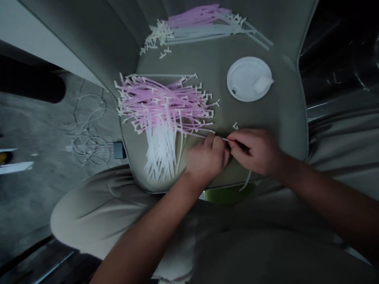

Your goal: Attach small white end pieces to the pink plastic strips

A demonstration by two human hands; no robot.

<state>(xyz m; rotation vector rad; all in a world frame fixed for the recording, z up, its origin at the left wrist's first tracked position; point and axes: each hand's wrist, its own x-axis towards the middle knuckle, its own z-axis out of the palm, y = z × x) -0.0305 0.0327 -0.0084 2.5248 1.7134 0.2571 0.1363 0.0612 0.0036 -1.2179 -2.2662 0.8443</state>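
My left hand (207, 156) is closed, fingers curled, near the front edge of a seat. Beside it, my right hand (254, 150) pinches at a thin pale piece between the two hands. A thin white tube (246, 181) hangs below my right hand over the seat edge; the fingers hide most of it. A small white V-shaped connector (235, 126) lies just beyond my right fingertips. To the left of my hands lies a pile of pink tubes (166, 94) with small white connectors on their ends, with a bundle of white tubes (161, 146) in front of it.
The greenish-grey padded seat (204, 59) carries a white round lid (248, 67) with a small white lump on it. At the back lie more pink tubes (198, 15), white tubes (204, 31) and loose connectors (160, 33). Cables (89, 134) and a dark box (119, 150) sit on the floor.
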